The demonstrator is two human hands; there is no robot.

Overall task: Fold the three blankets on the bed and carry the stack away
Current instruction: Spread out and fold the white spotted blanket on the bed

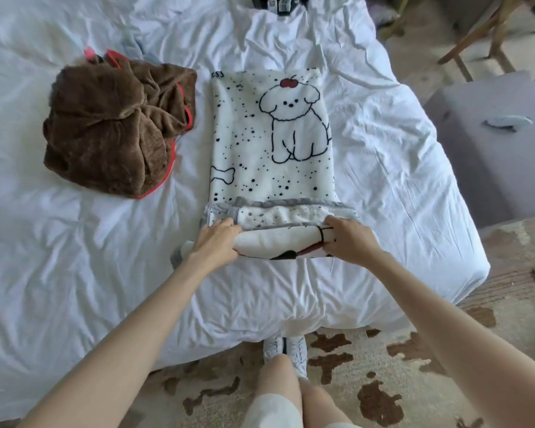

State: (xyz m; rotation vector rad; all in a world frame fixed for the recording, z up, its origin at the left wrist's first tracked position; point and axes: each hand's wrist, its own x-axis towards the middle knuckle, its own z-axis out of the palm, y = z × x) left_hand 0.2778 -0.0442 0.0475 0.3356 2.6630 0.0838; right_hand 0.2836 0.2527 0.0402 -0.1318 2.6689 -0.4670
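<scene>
White fleece blanket [272, 140], dog print, grey-bound edge, long rectangle flat on the bed [383, 168]; we hold its rolled near end, left hand [217, 242] and right hand [348, 240] each with the grip closed around one end. Brown plush blanket [115, 131], red-trimmed, lies crumpled just beside.

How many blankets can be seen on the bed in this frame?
2. A white dog-print blanket lies mid-bed, its near end held by the left hand and right hand; a brown blanket sits crumpled to its left. A third isn't visible.
</scene>
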